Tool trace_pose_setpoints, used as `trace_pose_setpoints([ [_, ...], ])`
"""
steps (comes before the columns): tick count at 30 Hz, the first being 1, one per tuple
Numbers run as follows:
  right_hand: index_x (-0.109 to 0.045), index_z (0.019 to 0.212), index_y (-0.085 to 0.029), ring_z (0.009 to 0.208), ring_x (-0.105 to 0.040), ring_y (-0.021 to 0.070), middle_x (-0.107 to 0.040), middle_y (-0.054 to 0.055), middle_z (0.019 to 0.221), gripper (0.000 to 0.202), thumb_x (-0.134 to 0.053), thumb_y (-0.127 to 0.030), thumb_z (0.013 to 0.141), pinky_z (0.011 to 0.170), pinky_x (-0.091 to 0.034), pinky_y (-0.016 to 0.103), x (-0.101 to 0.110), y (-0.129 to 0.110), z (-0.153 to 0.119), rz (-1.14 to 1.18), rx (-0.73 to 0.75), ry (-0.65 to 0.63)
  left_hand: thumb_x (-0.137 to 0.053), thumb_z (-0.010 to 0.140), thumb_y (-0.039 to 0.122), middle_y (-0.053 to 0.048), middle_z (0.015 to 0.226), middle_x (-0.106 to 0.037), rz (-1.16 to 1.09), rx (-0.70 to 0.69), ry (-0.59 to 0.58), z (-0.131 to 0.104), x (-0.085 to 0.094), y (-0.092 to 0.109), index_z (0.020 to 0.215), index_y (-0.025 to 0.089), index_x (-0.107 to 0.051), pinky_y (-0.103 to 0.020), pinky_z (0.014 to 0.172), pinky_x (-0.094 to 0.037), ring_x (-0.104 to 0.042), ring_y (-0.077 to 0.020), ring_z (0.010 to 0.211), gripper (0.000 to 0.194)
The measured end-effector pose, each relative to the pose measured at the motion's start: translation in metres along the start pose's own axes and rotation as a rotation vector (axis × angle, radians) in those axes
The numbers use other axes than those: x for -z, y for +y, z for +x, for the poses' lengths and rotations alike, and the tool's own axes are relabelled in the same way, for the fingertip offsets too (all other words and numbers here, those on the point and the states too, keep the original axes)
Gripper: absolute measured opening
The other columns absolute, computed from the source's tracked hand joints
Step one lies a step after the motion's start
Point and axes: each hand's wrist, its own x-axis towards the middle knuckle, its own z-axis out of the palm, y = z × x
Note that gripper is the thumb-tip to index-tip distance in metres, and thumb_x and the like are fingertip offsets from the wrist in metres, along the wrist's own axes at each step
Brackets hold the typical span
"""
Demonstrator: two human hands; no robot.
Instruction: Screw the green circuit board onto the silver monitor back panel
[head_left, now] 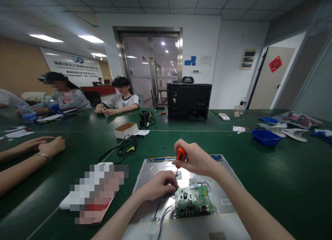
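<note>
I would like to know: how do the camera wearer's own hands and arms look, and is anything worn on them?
The left hand and right hand are without gloves. The left forearm and right forearm are slim and bare as far as they show, with no sleeve in view. I see no watch, bracelet or ring, though parts are hidden.

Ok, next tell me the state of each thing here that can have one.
Right hand: closed around the screwdriver
Screwdriver: held, blade downward
Left hand: near the blade; grip unclear
Circuit board: uncovered, atop the metal panel
Metal panel: lying flat
Black casing: standing upright
White box: open on top
Blue tray: open on top
Black cable: loosely coiled
Ceiling lights: lit
</note>
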Motion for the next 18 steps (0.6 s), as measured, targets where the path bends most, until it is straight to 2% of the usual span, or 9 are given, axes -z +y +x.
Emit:
trace_pose_setpoints([
  [2,-0.045,0.096,-0.023,0.056,-0.047,0.0109,-0.051,-0.008,0.066,0.031,-0.072,-0.023,0.079,0.052,-0.033,0.02,0.0016,-0.0018,0.0002,-0.011,-0.02,0.012,-0.06,0.072,0.012,0.001,0.079,-0.064,-0.002,0.0,0.003,0.0001,-0.0003,-0.001,0.078,0.017,-0.068,-0.026,0.071,-0.042,-0.057,-0.0171,0.077,0.012],
  [5,-0.045,0.101,-0.024,0.054,-0.046,0.0106,-0.05,-0.01,0.064,0.038,-0.074,-0.02,0.077,0.051,-0.032,0.02,0.0012,-0.0031,0.0002,-0.062,-0.037,-0.045,-0.06,0.071,0.013,0.001,0.079,-0.065,0.004,0.005,0.01,0.0004,-0.0007,-0.0011,0.077,0.017,-0.066,-0.025,0.071,-0.042,-0.057,-0.017,0.077,0.01],
  [10,-0.049,0.091,-0.023,0.062,-0.049,0.0118,-0.054,-0.006,0.071,0.03,-0.074,-0.018,0.075,0.057,-0.033,0.021,-0.0051,-0.0014,-0.0003,-0.112,-0.006,-0.099,-0.058,0.07,0.015,0.002,0.077,-0.064,0.002,0.045,0.001,0.0001,-0.0007,0.0031,0.075,0.018,-0.065,-0.025,0.069,-0.043,-0.056,-0.0156,0.072,0.009],
  [18,-0.052,0.091,-0.022,0.064,-0.052,0.013,-0.058,-0.004,0.073,0.029,-0.075,-0.018,0.074,0.057,-0.033,0.021,-0.0077,-0.0002,0.0001,-0.147,-0.023,-0.118,-0.058,0.07,0.015,0.002,0.074,-0.062,-0.024,0.043,-0.014,0.0004,0.0002,0.0043,0.075,0.018,-0.064,-0.025,0.068,-0.043,-0.056,-0.0156,0.072,0.008],
])
